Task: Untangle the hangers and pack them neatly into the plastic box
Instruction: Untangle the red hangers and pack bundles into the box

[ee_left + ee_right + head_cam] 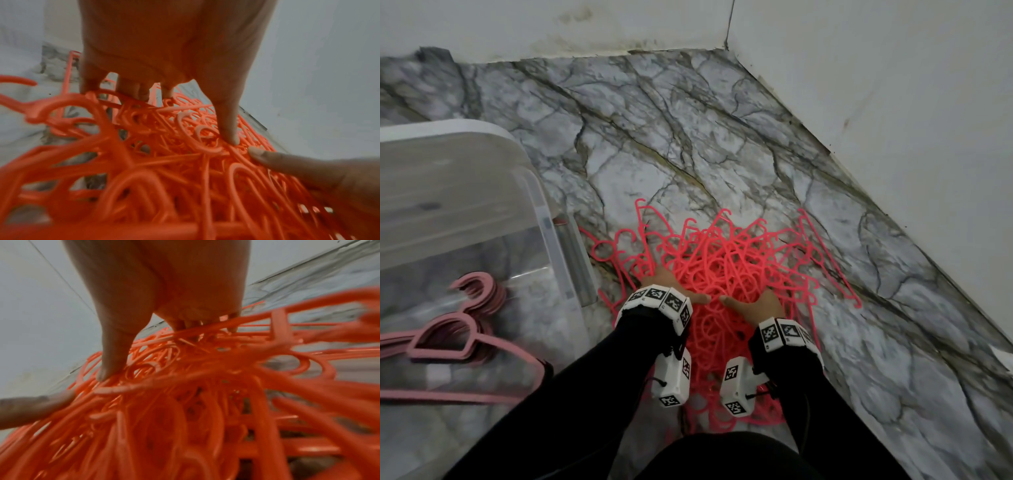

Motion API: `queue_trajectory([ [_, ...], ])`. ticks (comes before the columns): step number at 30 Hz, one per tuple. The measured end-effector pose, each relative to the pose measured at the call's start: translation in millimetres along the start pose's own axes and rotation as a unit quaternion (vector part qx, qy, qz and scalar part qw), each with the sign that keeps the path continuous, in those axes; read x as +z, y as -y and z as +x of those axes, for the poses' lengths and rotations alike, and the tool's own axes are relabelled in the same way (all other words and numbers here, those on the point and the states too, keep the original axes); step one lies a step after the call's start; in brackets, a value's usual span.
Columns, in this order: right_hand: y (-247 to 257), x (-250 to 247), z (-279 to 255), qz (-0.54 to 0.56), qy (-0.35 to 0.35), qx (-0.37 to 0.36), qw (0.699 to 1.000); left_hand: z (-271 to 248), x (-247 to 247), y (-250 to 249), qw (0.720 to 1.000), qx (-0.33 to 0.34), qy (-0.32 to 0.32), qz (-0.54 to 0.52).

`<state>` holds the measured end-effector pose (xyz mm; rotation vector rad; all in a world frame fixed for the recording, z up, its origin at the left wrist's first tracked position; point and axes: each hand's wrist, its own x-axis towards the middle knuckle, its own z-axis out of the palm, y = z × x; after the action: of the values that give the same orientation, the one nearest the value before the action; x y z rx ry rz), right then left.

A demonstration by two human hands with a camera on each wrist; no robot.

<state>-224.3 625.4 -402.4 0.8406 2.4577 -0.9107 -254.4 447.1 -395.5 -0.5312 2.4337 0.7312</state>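
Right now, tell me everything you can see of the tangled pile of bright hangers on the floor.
The tangled pile of hangers is a heap of thin neon coral-red hangers that look like moulded plastic, their hooks and bars interlocked and jutting out in all directions. It lies on the marble-patterned floor, right of the clear plastic box and near the wall corner. The left hand and right hand are both on it, fingers pushed in among the strands, thumbs resting on top.

The person is wearing black sleeves, white wrist bands carrying black square markers, white camera blocks trailing black cables.
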Motion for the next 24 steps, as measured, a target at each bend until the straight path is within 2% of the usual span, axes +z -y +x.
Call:
queue_trajectory([
  [4,2,-2,1,-0.021,0.012,-0.004,1.0,0,-7,2,1.0,0.013,0.01,-0.022],
  [10,10,-3,3,0.047,0.012,-0.062,0.997,-2,-10,-6,0.998,0.037,-0.024,-0.034],
  [16,1,-6,2,0.072,0.022,-0.045,0.996,-5,-7,-1,0.996,0.065,-0.018,-0.053],
  [20,4,-10,2,0.108,0.011,-0.058,0.992,-13,-3,-4,0.99,0.073,-0.103,-0.063],
  [24,9,-18,-5,0.118,0.023,-0.063,0.991,-19,-5,-7,0.987,0.075,-0.125,-0.075],
])
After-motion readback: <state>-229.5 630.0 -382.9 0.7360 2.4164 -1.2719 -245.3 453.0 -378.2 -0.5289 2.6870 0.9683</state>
